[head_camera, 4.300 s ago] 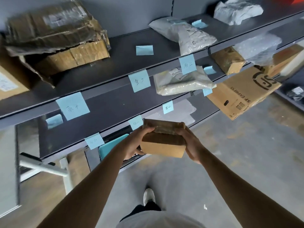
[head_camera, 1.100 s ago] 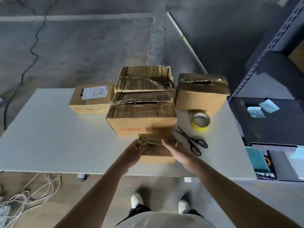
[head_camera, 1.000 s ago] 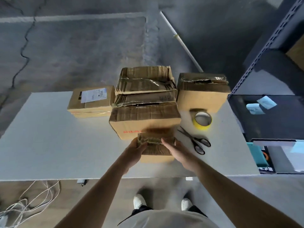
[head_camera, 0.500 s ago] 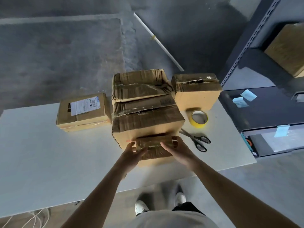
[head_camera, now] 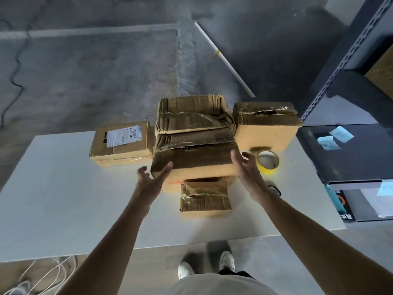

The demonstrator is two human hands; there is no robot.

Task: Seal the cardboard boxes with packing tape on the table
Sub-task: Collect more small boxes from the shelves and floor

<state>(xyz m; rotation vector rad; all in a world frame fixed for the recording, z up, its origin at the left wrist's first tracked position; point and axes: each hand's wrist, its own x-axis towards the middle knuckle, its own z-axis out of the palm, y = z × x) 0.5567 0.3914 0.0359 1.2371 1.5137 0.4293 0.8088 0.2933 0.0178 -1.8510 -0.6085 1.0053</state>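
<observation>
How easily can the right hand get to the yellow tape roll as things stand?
Probably yes, easily. The right hand is open and holds nothing; the yellow tape roll lies flat on the table just to its right, uncovered, with nothing between them.

The white table [head_camera: 63,199] bears cardboard boxes [head_camera: 205,199], a yellow tape roll [head_camera: 268,170] and scissors [head_camera: 279,192].
</observation>
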